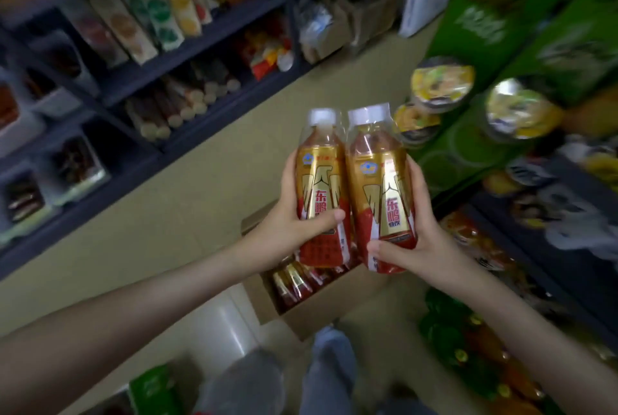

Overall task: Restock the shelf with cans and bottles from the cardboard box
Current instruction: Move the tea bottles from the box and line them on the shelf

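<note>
Hands at frame centre: left hand (pixel 294 214) grips one bottle (pixel 319 177), right hand (pixel 414 234) grips another bottle (pixel 379 187), above the cardboard box (pixel 321 306).

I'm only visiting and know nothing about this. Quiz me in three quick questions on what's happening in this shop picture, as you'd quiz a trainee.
1. True or false: the left hand holds the left bottle and the right hand holds the right bottle.
2. The caps on the held bottles are: A) white B) green C) black.
3. Fill in: the spare bottles lie below the hands in a cardboard ____.

Key: 1 true; 2 A; 3 box.
</note>
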A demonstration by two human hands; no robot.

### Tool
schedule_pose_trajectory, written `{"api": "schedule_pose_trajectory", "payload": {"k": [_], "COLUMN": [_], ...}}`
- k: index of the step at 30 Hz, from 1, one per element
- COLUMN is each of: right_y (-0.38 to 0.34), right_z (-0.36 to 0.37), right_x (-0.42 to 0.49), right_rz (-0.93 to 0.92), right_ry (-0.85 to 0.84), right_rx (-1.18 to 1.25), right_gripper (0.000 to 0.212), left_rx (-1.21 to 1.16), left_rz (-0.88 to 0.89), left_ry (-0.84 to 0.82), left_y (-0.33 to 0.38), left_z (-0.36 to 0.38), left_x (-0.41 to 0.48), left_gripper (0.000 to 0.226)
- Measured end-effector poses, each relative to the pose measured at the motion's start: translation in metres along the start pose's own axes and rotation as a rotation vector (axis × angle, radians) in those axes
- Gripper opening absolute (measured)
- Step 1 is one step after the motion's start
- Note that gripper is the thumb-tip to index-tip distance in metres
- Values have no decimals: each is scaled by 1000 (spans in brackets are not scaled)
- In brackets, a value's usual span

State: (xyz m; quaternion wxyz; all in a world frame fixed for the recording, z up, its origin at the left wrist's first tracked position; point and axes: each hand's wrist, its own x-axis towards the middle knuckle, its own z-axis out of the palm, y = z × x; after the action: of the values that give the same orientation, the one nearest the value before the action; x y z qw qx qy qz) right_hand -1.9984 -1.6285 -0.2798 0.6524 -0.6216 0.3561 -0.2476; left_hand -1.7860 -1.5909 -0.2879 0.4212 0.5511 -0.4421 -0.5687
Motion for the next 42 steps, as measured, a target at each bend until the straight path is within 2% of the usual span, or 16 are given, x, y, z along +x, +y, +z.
{"api": "schedule_pose_trajectory", "payload": {"k": [5, 9, 13, 17, 21, 27, 31, 34, 36, 39, 42], "right_y": [-59, -89, -114, -143, -177, -235, -285, -323, -345, -369, -382], "right_z": [-59, -96, -123, -143, -163, -198, -230, -260, -286, -335, -384], "right_x": [-129, -257, -362, -429, -472, -507, -520, -512, -493, -452, -405], "right_rz": [-169, -221, -278, -353, -423, -492, -559, -643, -664, -617, -497], "right_ry": [103, 288, 447, 557, 707, 949, 1058, 1103, 1137, 1123, 1111], "right_rx": [3, 86, 22, -76, -154, -253, -253, -272, -270, -252, -255], "right_gripper": [106, 92, 95, 90, 100, 106, 83, 73, 74, 87, 84], "left_rx": [122, 149, 204, 235, 241, 157, 98, 64, 14, -27, -31], "left_rz": [202, 317, 423, 552, 689, 844, 871, 948, 958, 948, 939], "left_ry": [-147, -215, -322, -419, -464, -386, -345, -252, -238, -278, -301], "left_y": [80, 119, 151, 192, 236, 302, 350, 385, 409, 442, 462], "left_z": [116, 224, 318, 381, 430, 482, 479, 473, 467, 454, 439], "left_x": [-45, -91, -122, -136, -147, -144, -121, -101, -89, -67, -46], "left_gripper": [103, 108, 112, 110, 106, 108, 116, 101, 88, 82, 81]}}
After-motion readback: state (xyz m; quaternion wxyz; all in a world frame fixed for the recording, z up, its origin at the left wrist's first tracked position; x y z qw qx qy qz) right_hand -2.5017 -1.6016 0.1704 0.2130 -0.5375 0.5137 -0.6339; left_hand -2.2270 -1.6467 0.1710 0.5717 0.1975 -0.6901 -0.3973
